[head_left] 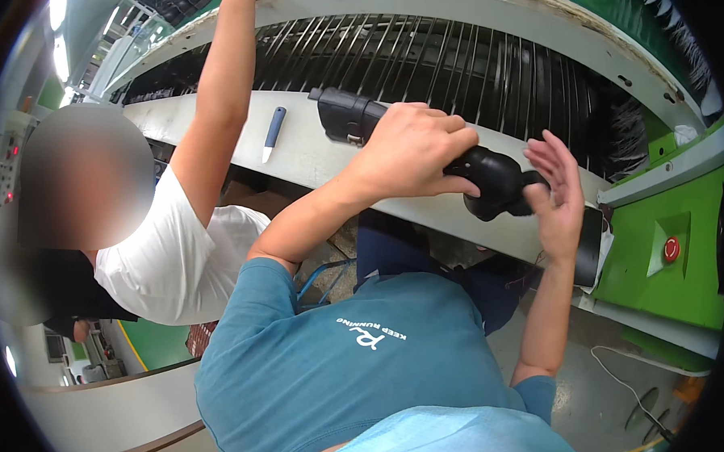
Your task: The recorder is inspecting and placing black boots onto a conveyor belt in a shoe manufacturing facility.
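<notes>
My left hand [410,151] is closed around the body of a black hand-held power tool [497,183], held up against the white curved ledge [300,155] of a large machine. The tool's front end [342,116] points left. My right hand [559,194] is at the tool's rounded rear end with fingers spread, touching or almost touching it; I cannot tell which. Behind the tool runs a row of black curved ribs [466,69].
A co-worker in a white shirt [175,258] stands at left, one arm [219,82] raised to the machine's top. A blue-handled tool [273,133] lies on the ledge. A green housing with a red button [671,249] is at right. A cable [626,383] lies on the floor.
</notes>
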The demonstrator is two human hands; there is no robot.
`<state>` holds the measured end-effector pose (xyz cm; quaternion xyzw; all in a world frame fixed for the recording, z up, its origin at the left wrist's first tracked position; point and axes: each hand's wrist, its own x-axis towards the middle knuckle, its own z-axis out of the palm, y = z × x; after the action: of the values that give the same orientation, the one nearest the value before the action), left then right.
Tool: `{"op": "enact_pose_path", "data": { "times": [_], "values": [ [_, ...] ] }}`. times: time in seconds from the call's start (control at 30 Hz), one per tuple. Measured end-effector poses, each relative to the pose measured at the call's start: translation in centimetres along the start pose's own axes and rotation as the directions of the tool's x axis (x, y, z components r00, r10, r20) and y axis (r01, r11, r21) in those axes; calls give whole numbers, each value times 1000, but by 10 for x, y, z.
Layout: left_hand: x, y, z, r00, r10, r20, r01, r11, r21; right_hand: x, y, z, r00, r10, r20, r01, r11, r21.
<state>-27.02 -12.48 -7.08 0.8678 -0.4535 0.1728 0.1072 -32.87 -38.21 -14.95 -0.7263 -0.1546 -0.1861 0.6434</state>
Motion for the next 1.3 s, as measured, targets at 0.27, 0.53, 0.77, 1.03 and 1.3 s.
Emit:
{"op": "enact_pose_path", "data": {
  "times": [0.27,0.53,0.77,1.03,1.3],
  "values": [
    [4,-5,11,999,-30,36,32,999,-42,-10,52,57,984,144,-109,-44,778,627],
    [4,-2,18,999,-28,39,31,997,-70,1,35,61,980,150,-132,-55,836,546],
    [5,-3,20,998,-49,36,51,996,-71,2,36,55,972,198,-125,-109,856,505],
    [7,-2,28,999,-25,-36,20,993,-115,0,34,61,962,150,-229,-59,930,362],
    [1,-1,36,994,43,-101,-60,983,-171,-16,38,60,956,6,-292,58,976,209]
  ]
}}
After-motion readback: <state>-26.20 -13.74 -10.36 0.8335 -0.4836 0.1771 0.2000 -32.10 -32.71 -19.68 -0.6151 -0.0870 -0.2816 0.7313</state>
